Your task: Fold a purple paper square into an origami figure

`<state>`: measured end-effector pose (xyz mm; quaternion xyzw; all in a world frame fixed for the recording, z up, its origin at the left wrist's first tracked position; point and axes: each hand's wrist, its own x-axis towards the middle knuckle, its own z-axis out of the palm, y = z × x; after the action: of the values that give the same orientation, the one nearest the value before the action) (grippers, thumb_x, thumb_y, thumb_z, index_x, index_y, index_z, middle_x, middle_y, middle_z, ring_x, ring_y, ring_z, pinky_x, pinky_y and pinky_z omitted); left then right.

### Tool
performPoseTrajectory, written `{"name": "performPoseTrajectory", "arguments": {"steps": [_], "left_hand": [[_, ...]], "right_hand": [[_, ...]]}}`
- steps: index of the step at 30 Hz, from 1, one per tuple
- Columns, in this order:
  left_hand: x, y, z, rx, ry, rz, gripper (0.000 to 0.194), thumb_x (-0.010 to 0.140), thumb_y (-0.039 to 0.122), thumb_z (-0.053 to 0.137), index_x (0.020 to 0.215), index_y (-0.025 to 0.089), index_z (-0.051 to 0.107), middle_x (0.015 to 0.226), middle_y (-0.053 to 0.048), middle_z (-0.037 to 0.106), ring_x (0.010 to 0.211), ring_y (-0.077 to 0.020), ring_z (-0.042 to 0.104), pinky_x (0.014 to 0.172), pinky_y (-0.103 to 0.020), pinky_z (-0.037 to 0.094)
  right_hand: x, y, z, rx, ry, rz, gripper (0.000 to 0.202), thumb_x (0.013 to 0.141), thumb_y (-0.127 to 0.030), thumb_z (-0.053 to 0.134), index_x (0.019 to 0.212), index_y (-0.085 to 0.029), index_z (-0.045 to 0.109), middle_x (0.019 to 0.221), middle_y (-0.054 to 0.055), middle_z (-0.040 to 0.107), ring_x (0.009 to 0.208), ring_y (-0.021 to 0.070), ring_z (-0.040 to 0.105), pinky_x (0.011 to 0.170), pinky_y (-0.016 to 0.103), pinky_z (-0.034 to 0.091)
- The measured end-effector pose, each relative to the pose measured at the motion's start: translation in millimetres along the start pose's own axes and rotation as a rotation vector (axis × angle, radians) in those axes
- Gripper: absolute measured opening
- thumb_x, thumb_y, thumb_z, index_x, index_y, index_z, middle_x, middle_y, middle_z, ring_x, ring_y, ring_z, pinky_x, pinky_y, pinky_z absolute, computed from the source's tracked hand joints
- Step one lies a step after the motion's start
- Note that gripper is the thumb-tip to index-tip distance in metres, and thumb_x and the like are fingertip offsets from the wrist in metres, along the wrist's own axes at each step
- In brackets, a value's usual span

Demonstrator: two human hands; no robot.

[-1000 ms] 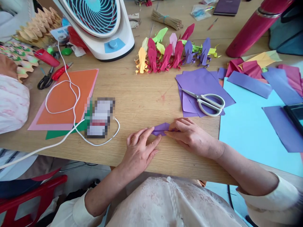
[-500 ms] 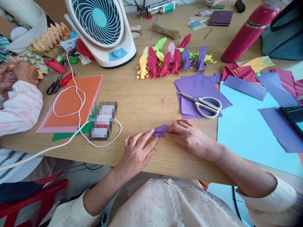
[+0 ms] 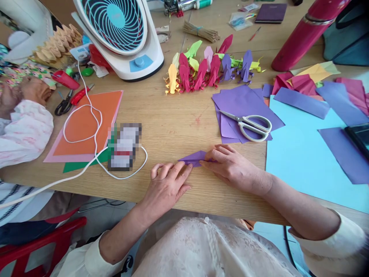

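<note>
Folded purple paper (image 3: 193,157): flat on desk (image 3: 161,127) near front edge, probably for firm backing | right hand (image 3: 232,167): pinches its right end, seemingly as anchor | left hand (image 3: 166,185): spread open, resting against its lower left edge, likely steadying it | scissors (image 3: 243,119): atop purple sheets (image 3: 239,100), perhaps for easy reach | paper figures (image 3: 214,69): grouped farther back, apparently out of the way

1. Fan (image 3: 123,42): 11 o'clock from centre of view, white casing, blue knob, standing on the table (image 3: 167,119).
2. Bundle of stalks (image 3: 201,31): 12 o'clock, tied with blue.
3. Notebook (image 3: 271,13): 1 o'clock, dark purple, closed.
4. Flask (image 3: 305,40): 2 o'clock, red; teal bag (image 3: 346,46) beside it.
5. Chair (image 3: 57,240): 8 o'clock, red.
6. Phone (image 3: 123,148): 9 o'clock, screen blurred.
</note>
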<state>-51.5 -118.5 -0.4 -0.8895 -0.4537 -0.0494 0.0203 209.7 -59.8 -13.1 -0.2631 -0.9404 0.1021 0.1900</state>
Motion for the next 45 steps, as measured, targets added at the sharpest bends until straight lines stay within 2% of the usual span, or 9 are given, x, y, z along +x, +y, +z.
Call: {"name": "performPoseTrajectory", "arguments": {"steps": [9,16,21,24,28,32,34,40,45], "left_hand": [[23,-3,-7.9,-0.194,0.1,-0.081,0.031,0.1,0.027,0.052,0.128,0.023,0.063,0.116,-0.009,0.066,0.1,-0.0247,0.056,0.089,-0.044,0.038],[67,-4,5.3,-0.345,0.02,-0.222,0.032,0.084,0.033,0.076,0.11,0.023,0.062,0.113,-0.006,0.059,0.111,-0.0265,0.055,0.095,-0.042,0.04],[75,0,7.6,-0.435,-0.028,-0.241,0.029,0.08,0.02,0.076,0.098,0.02,0.054,0.104,-0.004,0.063,0.103,-0.0249,0.06,0.09,-0.041,0.043],[75,3,6.2,-0.558,-0.03,-0.269,0.033,0.079,0.014,0.074,0.103,0.021,0.052,0.098,-0.002,0.067,0.093,-0.0221,0.065,0.087,-0.039,0.046],[73,3,-0.7,-0.792,0.01,-0.32,0.033,0.081,0.01,0.068,0.11,0.023,0.057,0.098,-0.001,0.07,0.09,-0.0189,0.066,0.082,-0.031,0.048],[75,2,-7.9,-0.987,0.039,-0.402,0.007,0.085,0.019,0.066,0.091,0.019,0.064,0.085,0.001,0.068,0.077,-0.015,0.061,0.072,-0.025,0.046],[76,5,-7.7,-1.136,0.084,-0.465,0.01,0.086,0.026,0.066,0.092,0.018,0.063,0.078,0.002,0.064,0.07,-0.0126,0.058,0.066,-0.023,0.044],[83,34,6.3,-1.522,0.165,-0.563,0.024,0.086,0.036,0.069,0.097,0.017,0.06,0.081,0.001,0.062,0.066,-0.0097,0.056,0.066,-0.022,0.047],[85,46,10.8,-1.622,0.086,-0.525,0.035,0.079,0.032,0.075,0.108,0.018,0.06,0.099,-0.004,0.069,0.09,-0.0167,0.066,0.079,-0.027,0.054]], "right_hand": [[2,-2,-3,0.009,0.004,0.012,0.035,0.102,-0.016,0.043,0.129,-0.019,0.065,0.102,0.012,0.064,0.095,0.0252,0.056,0.087,0.044,0.048],[-1,5,-6,0.158,0.044,0.075,0.03,0.099,-0.012,0.046,0.12,-0.019,0.067,0.107,0.011,0.065,0.094,0.0213,0.06,0.087,0.04,0.047],[-2,12,-9,0.221,0.194,0.27,0.021,0.097,-0.019,0.051,0.113,-0.017,0.066,0.106,0.012,0.064,0.094,0.0236,0.062,0.084,0.04,0.052],[-1,13,-11,0.266,0.209,0.385,0.023,0.095,-0.026,0.058,0.115,-0.017,0.064,0.104,0.012,0.064,0.09,0.0239,0.064,0.08,0.04,0.055],[-2,14,-8,0.511,0.197,0.47,0.027,0.093,-0.03,0.064,0.117,-0.018,0.062,0.102,0.009,0.068,0.09,0.0212,0.067,0.081,0.037,0.057],[-3,18,-1,0.793,0.369,0.608,0.046,0.089,-0.041,0.07,0.128,-0.021,0.057,0.116,0.011,0.065,0.104,0.0225,0.065,0.086,0.037,0.058],[0,18,1,0.967,0.404,0.632,0.055,0.086,-0.045,0.073,0.131,-0.021,0.053,0.119,0.012,0.065,0.105,0.0223,0.067,0.088,0.039,0.058],[12,4,-5,1.353,0.269,0.529,0.037,0.084,-0.052,0.073,0.085,-0.018,0.06,0.085,0.005,0.072,0.083,0.0196,0.07,0.086,0.04,0.057],[11,3,-7,1.339,0.36,0.649,0.038,0.082,-0.054,0.074,0.081,-0.019,0.059,0.075,0.001,0.067,0.067,0.0146,0.065,0.069,0.032,0.056]]}}
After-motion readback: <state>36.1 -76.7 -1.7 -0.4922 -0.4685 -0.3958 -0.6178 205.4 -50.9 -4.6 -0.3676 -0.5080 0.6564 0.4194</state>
